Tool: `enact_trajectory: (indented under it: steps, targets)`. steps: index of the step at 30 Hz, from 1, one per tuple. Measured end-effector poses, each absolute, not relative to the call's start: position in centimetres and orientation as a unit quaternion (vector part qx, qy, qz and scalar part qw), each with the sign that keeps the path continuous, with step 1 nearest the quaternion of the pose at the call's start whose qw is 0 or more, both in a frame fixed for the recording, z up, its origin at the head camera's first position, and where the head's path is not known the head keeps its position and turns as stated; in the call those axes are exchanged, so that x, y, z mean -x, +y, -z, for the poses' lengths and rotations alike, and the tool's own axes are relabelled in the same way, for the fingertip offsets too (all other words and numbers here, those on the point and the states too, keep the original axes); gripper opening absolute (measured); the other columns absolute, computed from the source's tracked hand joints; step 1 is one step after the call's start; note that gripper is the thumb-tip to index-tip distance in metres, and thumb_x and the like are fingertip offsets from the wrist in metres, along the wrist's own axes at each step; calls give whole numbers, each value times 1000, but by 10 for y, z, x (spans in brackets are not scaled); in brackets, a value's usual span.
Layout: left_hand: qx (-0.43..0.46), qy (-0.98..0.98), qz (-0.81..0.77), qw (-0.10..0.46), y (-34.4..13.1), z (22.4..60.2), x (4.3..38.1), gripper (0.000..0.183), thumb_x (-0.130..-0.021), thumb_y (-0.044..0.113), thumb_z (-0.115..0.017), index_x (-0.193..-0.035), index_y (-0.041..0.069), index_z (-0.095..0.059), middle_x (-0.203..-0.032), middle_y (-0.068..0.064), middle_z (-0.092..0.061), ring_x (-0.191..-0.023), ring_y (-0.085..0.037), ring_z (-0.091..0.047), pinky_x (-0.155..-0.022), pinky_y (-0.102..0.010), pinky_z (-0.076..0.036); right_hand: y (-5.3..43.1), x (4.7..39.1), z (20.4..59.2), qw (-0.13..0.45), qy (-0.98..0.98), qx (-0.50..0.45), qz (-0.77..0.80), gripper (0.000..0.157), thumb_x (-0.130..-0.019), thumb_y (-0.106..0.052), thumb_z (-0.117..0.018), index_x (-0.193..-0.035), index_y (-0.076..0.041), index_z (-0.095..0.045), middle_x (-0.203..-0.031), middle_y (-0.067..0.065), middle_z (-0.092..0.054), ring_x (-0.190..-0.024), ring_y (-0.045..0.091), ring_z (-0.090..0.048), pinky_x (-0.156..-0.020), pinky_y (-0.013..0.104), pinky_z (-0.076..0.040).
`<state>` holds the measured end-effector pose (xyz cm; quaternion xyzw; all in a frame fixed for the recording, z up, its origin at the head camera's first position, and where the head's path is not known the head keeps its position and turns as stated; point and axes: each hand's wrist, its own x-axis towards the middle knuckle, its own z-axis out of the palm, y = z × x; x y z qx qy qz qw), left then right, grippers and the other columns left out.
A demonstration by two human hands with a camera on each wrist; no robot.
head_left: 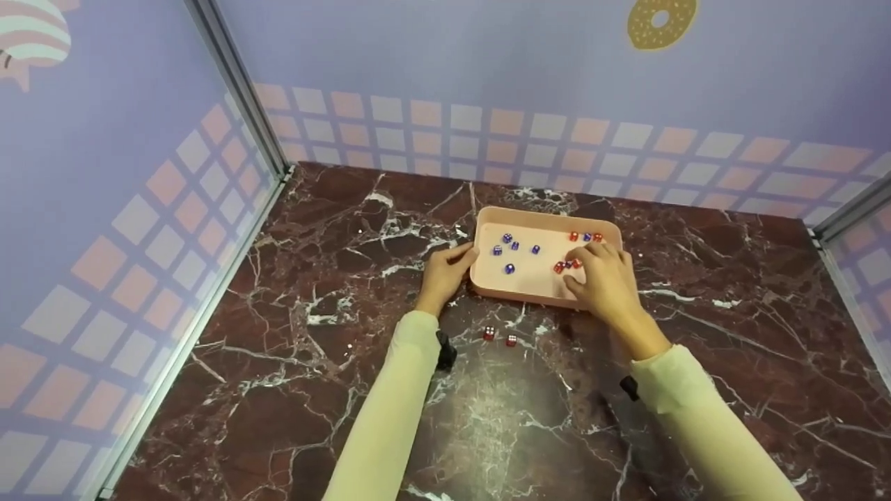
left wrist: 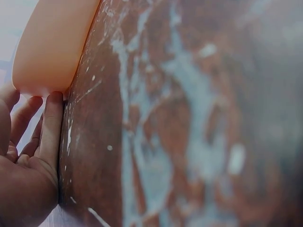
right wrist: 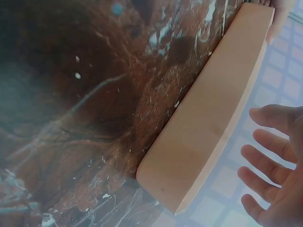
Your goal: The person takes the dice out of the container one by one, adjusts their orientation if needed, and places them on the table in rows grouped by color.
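A shallow peach tray point(head_left: 532, 298) holds the dice. Several blue dice point(head_left: 509, 268) lie scattered in its left part. Along the back wall at the right, a blue die point(head_left: 587, 237) sits between two red dice, one being the left red die point(head_left: 573, 236). A similar group, with a red die point(head_left: 559, 267) at its left, lies by the right fingers. My right hand point(head_left: 607, 282) hovers over the tray's right side, thumb and fingers apart, holding nothing visible. With extended fingers, my left hand point(head_left: 444, 277) touches the tray's left end; the left wrist view shows its fingertips point(left wrist: 55, 97) there.
Two more red dice, the left die point(head_left: 489, 333) and the right die point(head_left: 511, 340), lie on the dark marbled table point(head_left: 292, 390) in front of the tray. A patterned wall point(head_left: 445, 69) stands behind, with a side panel point(head_left: 139, 229) at the left.
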<state>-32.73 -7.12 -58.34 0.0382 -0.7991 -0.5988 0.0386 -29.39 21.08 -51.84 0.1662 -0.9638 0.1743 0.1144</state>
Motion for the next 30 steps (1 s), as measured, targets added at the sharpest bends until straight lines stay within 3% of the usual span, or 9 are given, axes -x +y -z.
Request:
enact_trajectory:
  steps: [5,14,24,30]
  targets:
    - [-40,-793,606,41,-71,585,326,32,-102,27,-75,-130,12,-77,-128,-10,-75,-101,-16,-71,-89,-24,-57,209,305,523,114,-968,-164,-153,27,-86,-12,-82,-109,0,-75,-115,22,-69,-117,46,-58,-100,64,-44]
    - [-36,-789,612,36,-71,586,329,32,-102,26,-75,-130,11,-78,-119,-12,-78,-83,-9,-67,-72,-16,-52,212,317,535,99,-972,-143,-156,28,-86,-14,-83,-108,2,-76,-118,22,-65,-124,44,-52,-105,66,-41]
    - [-32,-784,619,29,-71,583,328,33,-102,26,-74,-131,11,-77,-129,-13,-75,-102,-21,-76,-88,-27,-63,211,324,541,102,-972,-137,-160,28,-86,-17,-84,-105,1,-77,-120,22,-63,-126,47,-51,-108,65,-40]
    - [-39,-792,608,25,-72,584,327,33,-102,28,-74,-132,13,-77,-130,-12,-75,-106,-20,-75,-92,-27,-61,208,326,547,95,-972,-130,-170,22,-85,-16,-80,-101,0,-78,-120,23,-63,-126,46,-50,-107,64,-40]
